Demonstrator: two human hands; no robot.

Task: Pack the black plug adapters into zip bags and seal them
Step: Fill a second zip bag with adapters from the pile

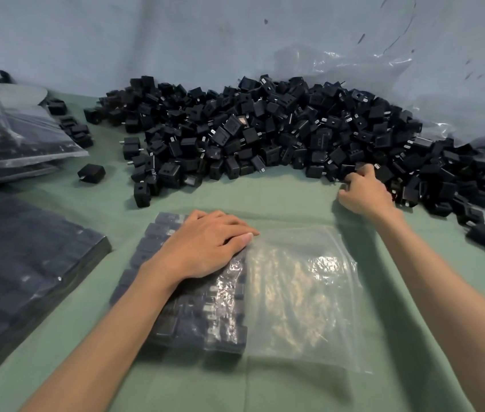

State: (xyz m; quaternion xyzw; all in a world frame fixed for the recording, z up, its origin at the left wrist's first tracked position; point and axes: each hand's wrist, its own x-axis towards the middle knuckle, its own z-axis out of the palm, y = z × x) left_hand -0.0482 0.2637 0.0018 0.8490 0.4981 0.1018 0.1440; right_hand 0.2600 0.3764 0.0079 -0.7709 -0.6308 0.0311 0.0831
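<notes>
A clear zip bag (300, 289) lies flat in front of me, its left half filled with rows of black plug adapters (205, 316). My left hand (205, 245) rests flat on top of that filled part, fingers together. A big heap of loose black plug adapters (265, 135) stretches across the far side of the table. At the heap's near edge on the right, my right hand (364, 191) curls its fingers around adapters; how many it grips is hidden.
Filled, flat bags of adapters (27, 269) lie at the left, with more stacked bags (18, 138) behind them. One stray adapter (91, 173) sits alone near them. Crumpled clear plastic (413, 93) rises behind the heap. A green cloth (265, 197) covers the table.
</notes>
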